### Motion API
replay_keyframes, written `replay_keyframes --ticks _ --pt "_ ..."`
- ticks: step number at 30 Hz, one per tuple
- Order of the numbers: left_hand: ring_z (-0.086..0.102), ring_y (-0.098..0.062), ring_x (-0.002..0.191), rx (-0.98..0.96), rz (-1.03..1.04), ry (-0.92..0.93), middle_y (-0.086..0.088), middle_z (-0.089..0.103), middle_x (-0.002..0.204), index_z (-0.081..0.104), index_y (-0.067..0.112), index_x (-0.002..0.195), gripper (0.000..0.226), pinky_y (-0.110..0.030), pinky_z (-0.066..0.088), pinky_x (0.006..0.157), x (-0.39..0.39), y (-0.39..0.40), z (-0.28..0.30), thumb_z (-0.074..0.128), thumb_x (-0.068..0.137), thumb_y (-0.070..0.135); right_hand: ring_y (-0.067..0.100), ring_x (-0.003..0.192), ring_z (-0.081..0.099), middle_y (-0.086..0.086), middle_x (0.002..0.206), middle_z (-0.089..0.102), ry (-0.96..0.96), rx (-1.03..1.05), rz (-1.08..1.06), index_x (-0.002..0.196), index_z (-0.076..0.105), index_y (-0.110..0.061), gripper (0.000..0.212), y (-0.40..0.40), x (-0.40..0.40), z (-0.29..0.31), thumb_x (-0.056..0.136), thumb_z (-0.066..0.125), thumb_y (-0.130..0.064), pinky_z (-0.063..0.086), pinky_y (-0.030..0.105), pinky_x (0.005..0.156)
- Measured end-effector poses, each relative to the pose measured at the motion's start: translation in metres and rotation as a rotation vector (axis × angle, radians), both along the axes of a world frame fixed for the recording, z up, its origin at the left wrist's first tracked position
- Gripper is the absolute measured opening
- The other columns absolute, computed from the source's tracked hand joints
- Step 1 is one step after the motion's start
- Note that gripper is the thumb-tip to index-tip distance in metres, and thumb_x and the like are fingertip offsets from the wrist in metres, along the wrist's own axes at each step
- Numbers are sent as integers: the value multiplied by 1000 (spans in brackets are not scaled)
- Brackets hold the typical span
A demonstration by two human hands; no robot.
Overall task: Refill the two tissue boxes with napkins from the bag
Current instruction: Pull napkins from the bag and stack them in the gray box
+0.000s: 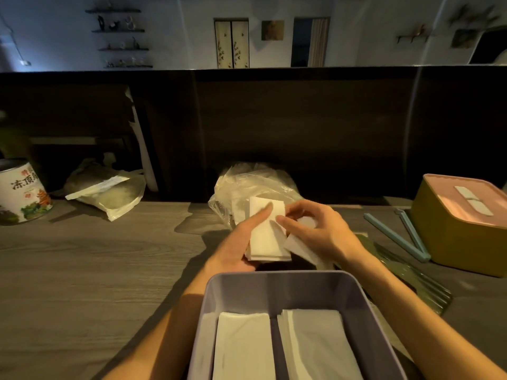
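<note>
An open lilac tissue box [216, 286] stands near me, with two stacks of white napkins [244, 346] lying side by side inside it. Above its far rim my left hand [241, 242] holds a stack of white napkins [267, 237], thumb on top. My right hand [315, 231] pinches the stack's right edge and holds a few more napkins below it. Behind the hands lies the clear plastic bag [247, 182] with napkins in it. A yellow tissue box with a pink lid [461, 226] stands at the right, a napkin showing through its slot.
A printed tin can [22, 193] stands at the far left, with another plastic packet [107, 193] beside it. Two light-blue clips [397, 234] and dark green cutlery [406, 272] lie between the two boxes. A dark partition wall rises behind the wooden table [82, 270].
</note>
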State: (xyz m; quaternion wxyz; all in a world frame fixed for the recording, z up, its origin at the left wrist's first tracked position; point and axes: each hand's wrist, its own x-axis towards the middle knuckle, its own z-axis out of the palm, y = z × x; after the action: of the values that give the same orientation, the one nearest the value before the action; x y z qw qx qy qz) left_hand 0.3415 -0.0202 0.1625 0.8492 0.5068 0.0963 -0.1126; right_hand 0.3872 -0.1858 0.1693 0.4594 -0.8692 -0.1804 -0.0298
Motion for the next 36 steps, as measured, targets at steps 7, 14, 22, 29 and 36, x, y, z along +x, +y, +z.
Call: replay_keyframes --ticks 7,14,22,29,36 --pt "69 -36 109 8 46 67 -19 74 112 66 8 122 36 -49 52 101 3 2 -3 66 93 30 8 107 49 -15 113 54 75 -223 26 116 64 -39 40 -7 3 8 83 74 -58 43 25 82" --pt "74 -32 92 -49 77 -29 -18 75 106 60 13 122 54 -45 58 83 6 7 3 46 98 59 12 104 62 -13 102 69 92 -118 156 110 70 -41 58 -14 -1 15 62 63 -73 53 31 87" --pt "62 -36 122 11 -76 -48 -18 66 130 61 17 136 66 -53 42 110 6 -9 -7 54 92 65 8 95 71 -11 100 76 236 629 62 114 73 -31 52 7 -10 6 67 78 -53 54 19 73" --pt "72 -31 101 55 -62 -64 -16 73 114 65 15 128 56 -44 54 92 7 -9 -5 46 98 58 -2 76 68 -13 95 70 155 449 -81 111 70 -24 35 5 -5 0 85 74 -47 55 14 54" --pt "73 -33 99 15 -143 -56 -20 72 115 65 16 121 73 -44 56 90 2 0 -1 42 88 76 1 90 70 -16 89 74 86 342 7 107 71 -28 22 -6 5 -2 87 78 -33 59 32 82"
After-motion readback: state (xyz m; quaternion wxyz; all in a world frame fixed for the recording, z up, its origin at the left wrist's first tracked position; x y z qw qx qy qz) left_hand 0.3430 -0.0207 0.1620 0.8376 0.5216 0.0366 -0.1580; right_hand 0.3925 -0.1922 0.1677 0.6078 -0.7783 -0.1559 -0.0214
